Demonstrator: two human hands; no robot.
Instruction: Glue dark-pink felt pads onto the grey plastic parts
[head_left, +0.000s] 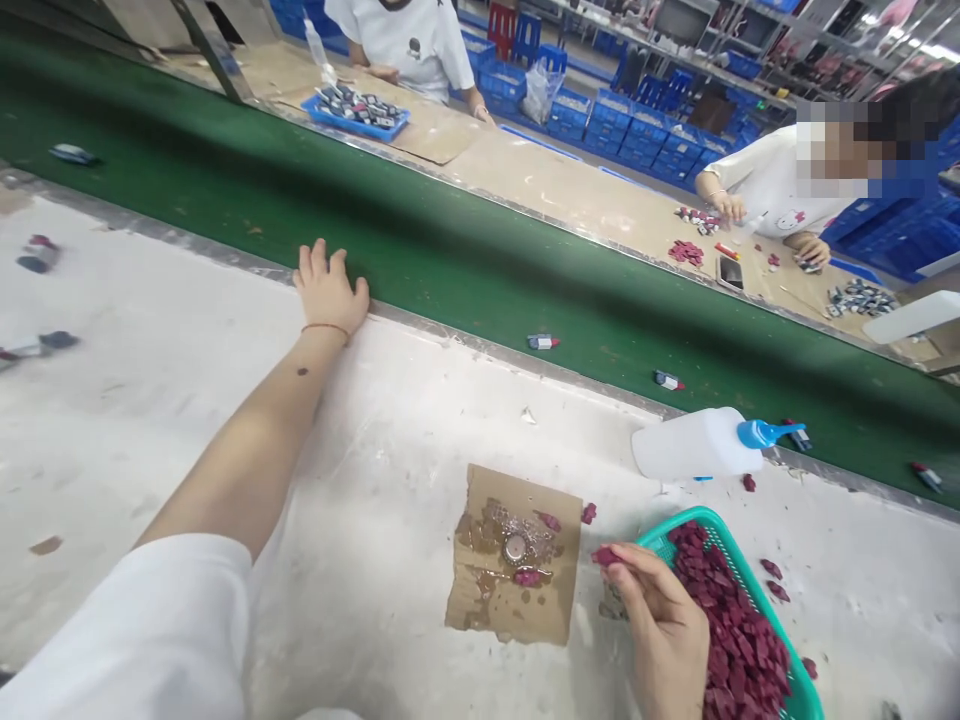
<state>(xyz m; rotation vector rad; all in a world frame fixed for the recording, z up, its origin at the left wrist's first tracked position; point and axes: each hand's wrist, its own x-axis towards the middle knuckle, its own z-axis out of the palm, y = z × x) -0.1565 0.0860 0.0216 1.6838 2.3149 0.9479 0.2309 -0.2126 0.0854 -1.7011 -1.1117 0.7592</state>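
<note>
My left hand reaches far forward with its fingers spread over the near edge of the green conveyor belt; nothing shows in it. Between thumb and fingers, my right hand pinches a small dark red plastic piece. Just left of it lies a torn cardboard sheet, wet with clear liquid, bearing a small round cap-like thing and a few red pieces. Beside my right hand, a green basket is heaped with similar red pieces.
A white squeeze bottle with a blue nozzle lies on its side by the belt. Small grey, white and red assemblies sit on the belt, others blurred at far left. Across it, two people work beside a blue tray and piles of parts.
</note>
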